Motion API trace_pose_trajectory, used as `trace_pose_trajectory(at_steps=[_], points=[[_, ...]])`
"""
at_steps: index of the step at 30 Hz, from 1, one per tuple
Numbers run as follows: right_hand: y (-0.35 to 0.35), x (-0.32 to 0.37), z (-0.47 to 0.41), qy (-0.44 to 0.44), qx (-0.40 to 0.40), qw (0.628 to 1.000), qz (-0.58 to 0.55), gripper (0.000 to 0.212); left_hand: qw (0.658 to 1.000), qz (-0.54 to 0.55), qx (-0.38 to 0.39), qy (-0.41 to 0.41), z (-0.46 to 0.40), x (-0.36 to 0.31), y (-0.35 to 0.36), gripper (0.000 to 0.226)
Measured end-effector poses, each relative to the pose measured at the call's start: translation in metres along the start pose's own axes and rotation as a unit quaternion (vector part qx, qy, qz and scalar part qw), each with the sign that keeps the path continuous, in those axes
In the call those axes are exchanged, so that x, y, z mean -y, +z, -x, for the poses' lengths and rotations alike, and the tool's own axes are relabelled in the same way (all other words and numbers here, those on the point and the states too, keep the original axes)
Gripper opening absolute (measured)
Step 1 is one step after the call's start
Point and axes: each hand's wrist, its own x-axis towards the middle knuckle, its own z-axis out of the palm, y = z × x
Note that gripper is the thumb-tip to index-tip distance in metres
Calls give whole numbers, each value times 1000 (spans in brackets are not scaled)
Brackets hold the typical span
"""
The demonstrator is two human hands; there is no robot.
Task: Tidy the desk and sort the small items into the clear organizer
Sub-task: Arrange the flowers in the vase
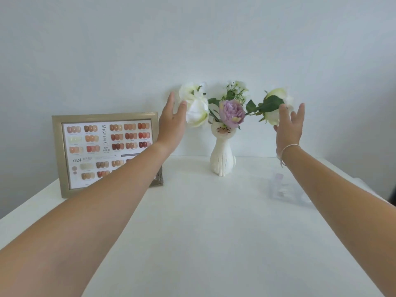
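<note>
We reach both arms forward, left hand (pixel 172 123) and right hand (pixel 288 127) spread, each grip released, flanking the flowers (pixel 232 111); the blurred clear organizer (pixel 285 188) lies flat on the surface (pixel 203 232).

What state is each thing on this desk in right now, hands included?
Left hand: open, at the white flower, holding nothing.
Right hand: open, fingers spread by the right bloom, holding nothing.
Cat vase: upright, holding flowers.
Purple flower: in the vase, full bloom.
Picture frame: standing, leaning back.
Clear organizer: on the desk, contents too blurred to tell.
</note>
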Motion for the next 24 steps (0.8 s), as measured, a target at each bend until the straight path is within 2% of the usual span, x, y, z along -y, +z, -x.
trace_pose_trajectory(at_steps=[5,9,13,17,21,24], points=[[11,-2,-2,-11,63,996,54,62,999,-16,30,-7,-9,3,16,68],[12,-9,-2,-9,101,992,81,56,999,-20,47,-15,-10,12,21,53],[5,-13,-3,-29,62,995,74,51,1000,-15,24,-14,-12,14,17,47],[-3,-14,-13,-24,31,998,58,50,999,1,-6,-33,-23,15,9,26],[-9,-7,-34,4,2,1000,24,49,996,19,-26,-78,-43,11,8,30],[-12,-3,-59,47,16,999,17,49,992,30,-7,-125,-62,13,7,24]])
